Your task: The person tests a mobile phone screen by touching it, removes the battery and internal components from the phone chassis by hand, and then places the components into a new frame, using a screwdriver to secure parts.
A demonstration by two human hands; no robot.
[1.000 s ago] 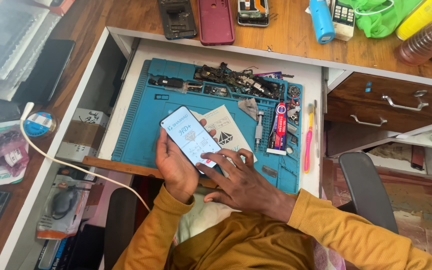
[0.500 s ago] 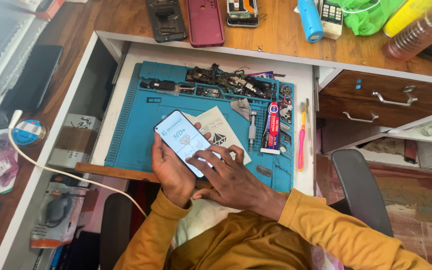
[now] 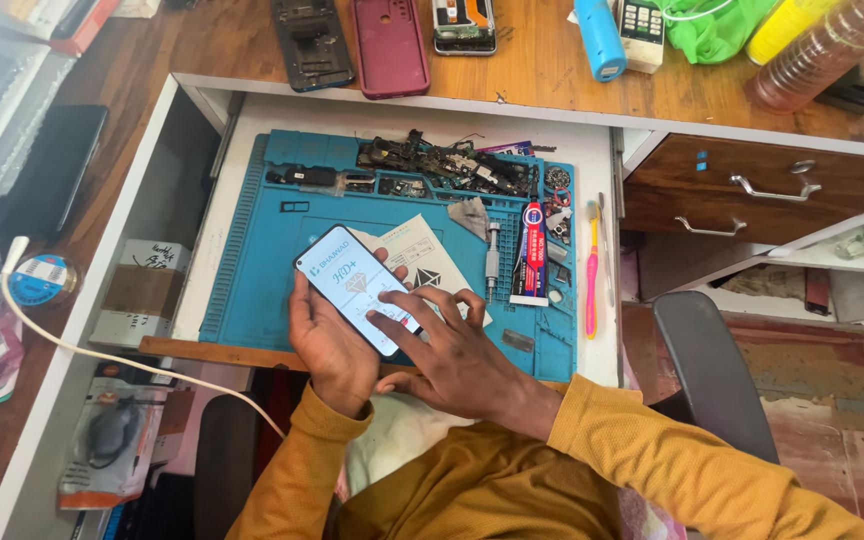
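So we had the phone [image 3: 357,288] cradled in our left hand [image 3: 327,345], grip wrapped around its lower edge and back, holding it just above the blue silicone repair mat [image 3: 262,250] on the pull-out worktop [image 3: 252,112]. Its long axis ran diagonally, top corner pointing up-left toward the far side of the mat, bottom end tucked down toward us. Our right hand [image 3: 447,355] came in from the right and lay across the lower right of the glass, fingers spread and loose, fingertips [image 3: 380,322] touching the screen, not gripping anything. So the right hand was the one working the flat face while the left did the holding.

The screen looked smooth and glossy, with a pale protector card look to it. Under it sat a white paper sleeve [image 3: 422,255]. Further right were a metal screwdriver [image 3: 493,262], a glue tube [image 3: 531,255], and a pink-and-yellow toothbrush [image 3: 592,270], all lying lengthwise away from us. A tangle of dark phone parts [image 3: 432,160] filled the mat's far trays.
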